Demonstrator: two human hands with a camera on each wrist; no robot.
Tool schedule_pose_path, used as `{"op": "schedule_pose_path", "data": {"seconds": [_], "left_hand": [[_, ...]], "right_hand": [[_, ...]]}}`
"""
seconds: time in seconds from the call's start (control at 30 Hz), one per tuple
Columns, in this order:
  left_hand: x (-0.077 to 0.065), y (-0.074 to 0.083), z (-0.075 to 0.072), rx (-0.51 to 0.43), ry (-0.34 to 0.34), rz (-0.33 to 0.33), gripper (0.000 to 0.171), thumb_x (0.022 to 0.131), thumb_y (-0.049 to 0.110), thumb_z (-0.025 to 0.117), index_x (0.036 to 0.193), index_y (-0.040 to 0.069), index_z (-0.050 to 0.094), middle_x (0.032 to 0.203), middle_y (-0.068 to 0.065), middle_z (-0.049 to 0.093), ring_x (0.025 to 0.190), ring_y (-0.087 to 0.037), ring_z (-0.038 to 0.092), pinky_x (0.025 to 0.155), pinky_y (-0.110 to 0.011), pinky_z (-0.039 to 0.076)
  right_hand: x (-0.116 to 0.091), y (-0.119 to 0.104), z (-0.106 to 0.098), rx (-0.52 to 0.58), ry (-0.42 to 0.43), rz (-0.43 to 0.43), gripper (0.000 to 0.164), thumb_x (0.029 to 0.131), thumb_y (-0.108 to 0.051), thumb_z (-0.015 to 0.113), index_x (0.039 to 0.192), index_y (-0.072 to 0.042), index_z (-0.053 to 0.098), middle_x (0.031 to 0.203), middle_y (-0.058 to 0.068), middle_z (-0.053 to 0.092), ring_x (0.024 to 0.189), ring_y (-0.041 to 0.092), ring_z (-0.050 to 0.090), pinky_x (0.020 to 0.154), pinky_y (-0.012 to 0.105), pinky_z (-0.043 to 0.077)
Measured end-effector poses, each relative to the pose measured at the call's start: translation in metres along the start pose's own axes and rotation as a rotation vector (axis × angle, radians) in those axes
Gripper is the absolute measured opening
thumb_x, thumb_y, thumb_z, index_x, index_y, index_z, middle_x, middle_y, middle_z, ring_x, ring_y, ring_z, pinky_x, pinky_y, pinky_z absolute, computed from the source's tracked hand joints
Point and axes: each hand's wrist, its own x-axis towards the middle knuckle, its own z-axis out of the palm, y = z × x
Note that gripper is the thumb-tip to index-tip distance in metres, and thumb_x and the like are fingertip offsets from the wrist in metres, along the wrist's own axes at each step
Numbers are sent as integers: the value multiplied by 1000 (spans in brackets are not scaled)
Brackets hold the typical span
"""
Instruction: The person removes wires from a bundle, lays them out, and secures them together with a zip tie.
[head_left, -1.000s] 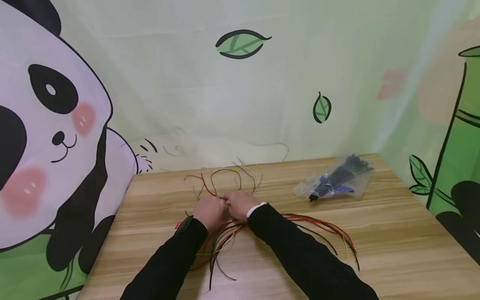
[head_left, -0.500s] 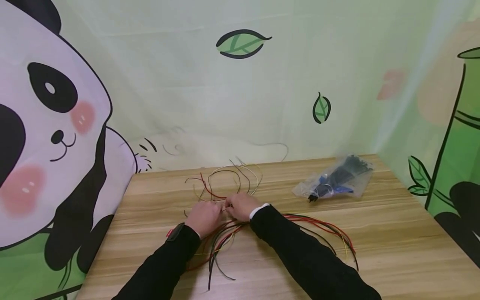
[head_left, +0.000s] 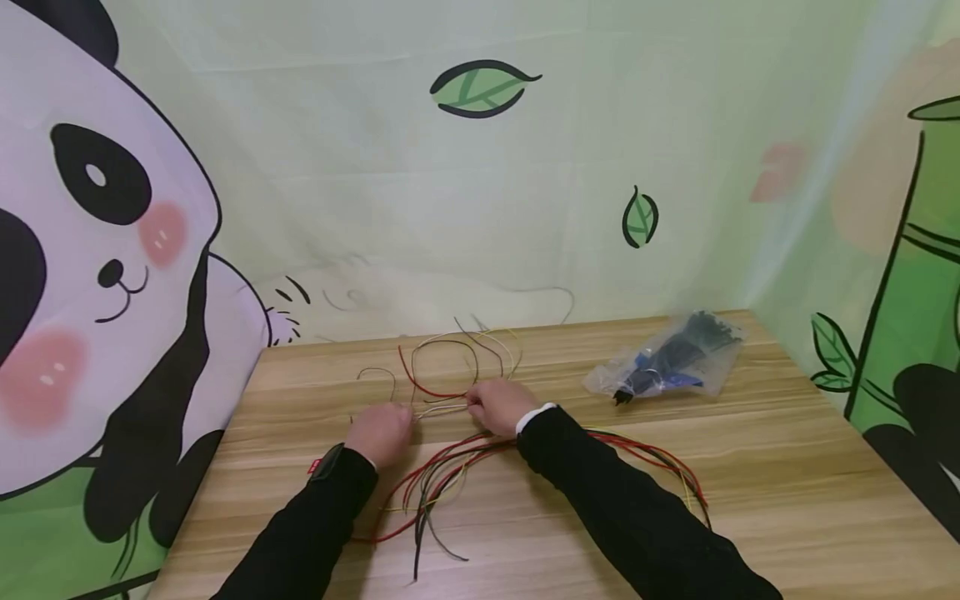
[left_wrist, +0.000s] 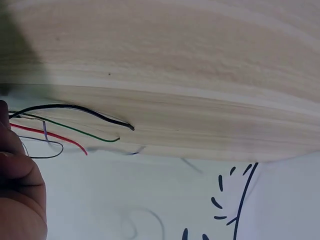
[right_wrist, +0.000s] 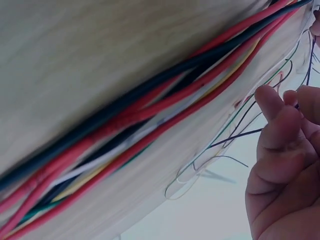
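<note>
1. At about nine o'clock from the right hand (head_left: 501, 406), the left hand (head_left: 380, 434) grips thin wires (head_left: 442, 409), its fingers curled.
2. The right hand pinches them narrowly; they run between both hands.
3. Toward six o'clock, the red-and-black wire bundle (right_wrist: 200, 84) lies on the wooden table (head_left: 780, 450).
4. Near two-thirty rests the clear plastic bag (head_left: 667, 358).

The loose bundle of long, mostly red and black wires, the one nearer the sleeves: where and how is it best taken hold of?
Probably at the middle of the bundle, from above left, fingers across the strands: there they run closely side by side, while the left ends fan out. The left hand, once free, may suit better, because the black right sleeve hides part of it.
</note>
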Motion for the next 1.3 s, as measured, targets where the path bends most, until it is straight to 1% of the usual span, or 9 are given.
{"op": "schedule_pose_path", "data": {"seconds": [0.23, 0.4, 0.57, 0.67, 0.9, 1.0, 1.13, 1.23, 1.3], "left_hand": [[-3, -9, -8, 21, 18, -66, 11, 80, -1, 65, 73, 6, 61, 70, -7, 61, 63, -24, 62, 52, -39, 49], [-4, -17, -16, 67, 90, -90, 12, 85, -1, 61, 75, 5, 59, 66, -8, 60, 57, -23, 60, 45, -38, 47], [-4, -22, -24, 60, 167, -98, 10, 87, 0, 63, 77, 3, 60, 67, -8, 58, 55, -21, 57, 44, -36, 45], [-3, -22, -26, 62, 228, -77, 5, 88, 5, 65, 83, 3, 63, 70, -9, 57, 54, -19, 54, 44, -33, 43], [-7, -21, -28, 63, 432, -12, 12, 84, 5, 68, 86, 1, 57, 76, -9, 55, 48, -17, 46, 40, -31, 38], [-8, -21, -32, 40, 500, 15, 17, 82, 1, 68, 86, 1, 51, 73, -9, 53, 45, -15, 41, 38, -29, 34], [-10, -24, -39, 2, 588, 43, 24, 80, -2, 68, 81, 2, 45, 64, -4, 40, 45, -12, 32, 40, -27, 28], [-11, -28, -46, -23, 660, 51, 26, 80, -4, 67, 78, 2, 42, 61, -2, 34, 46, -13, 30, 41, -27, 27], [-12, -29, -51, -37, 716, 45, 22, 79, -5, 64, 78, 2, 44, 60, -3, 37, 45, -15, 33, 40, -29, 29]], "right_hand": [[-7, 1, -13, -3, 56, -8, 10, 92, -21, 63, 86, -20, 70, 82, -6, 66, 72, 14, 58, 66, 32, 46], [-11, 5, -17, -19, 62, 40, 11, 92, -26, 64, 83, -22, 69, 79, -8, 64, 71, 13, 58, 64, 31, 46], [-15, 9, -19, -37, 92, 78, 10, 91, -28, 65, 89, -22, 73, 83, -7, 68, 75, 15, 63, 64, 34, 49], [-17, 11, -20, -50, 111, 93, 9, 91, -28, 65, 89, -22, 72, 83, -7, 68, 74, 15, 63, 63, 34, 49], [-24, 14, -30, -44, 151, 132, 10, 93, -24, 63, 95, -19, 72, 89, -4, 69, 80, 16, 64, 65, 34, 49], [-29, 16, -36, -45, 178, 152, 12, 94, -22, 62, 95, -18, 72, 88, -3, 69, 79, 15, 64, 66, 34, 49], [-36, 21, -47, -38, 238, 156, 11, 94, -20, 62, 92, -15, 71, 82, -2, 67, 72, 16, 62, 65, 35, 48], [-43, 26, -55, -33, 277, 177, 10, 94, -21, 61, 91, -16, 70, 79, -3, 66, 67, 16, 60, 61, 36, 46], [-49, 31, -61, -21, 293, 201, 11, 95, -22, 60, 91, -17, 69, 78, -4, 66, 65, 16, 58, 59, 36, 45]]}}
